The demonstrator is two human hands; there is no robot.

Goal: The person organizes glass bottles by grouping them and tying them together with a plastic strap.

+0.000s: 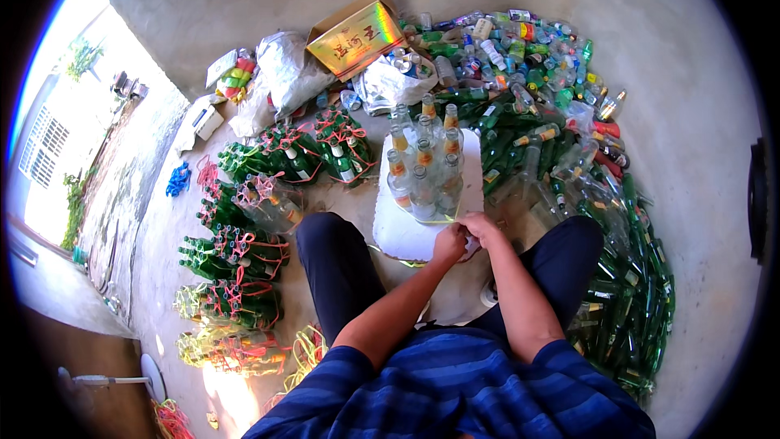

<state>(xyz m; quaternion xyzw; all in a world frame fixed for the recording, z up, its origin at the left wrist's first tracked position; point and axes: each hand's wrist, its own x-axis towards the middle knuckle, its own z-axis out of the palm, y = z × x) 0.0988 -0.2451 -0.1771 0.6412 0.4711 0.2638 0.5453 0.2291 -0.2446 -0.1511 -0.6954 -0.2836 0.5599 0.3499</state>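
Several clear glass bottles point(420, 189) stand upright in a tight group on a white board or low stool top point(390, 235) between my knees. Most carry orange labels. A thin yellow-green plastic strap point(436, 222) runs around the base of the group. At its near right corner, my left hand point(449, 244) and my right hand point(479, 227) come together with closed fingers, gripping the strap. My fingers hide the strap's ends, so I cannot tell whether they are knotted.
Tied bundles of green bottles point(244, 250) line the floor at left. Loose green bottles point(627, 292) lie piled at right. Plastic bottles point(518, 55), a gold carton point(356, 36) and white sacks point(289, 70) sit by the wall. Coiled straps point(308, 350) lie near my left leg.
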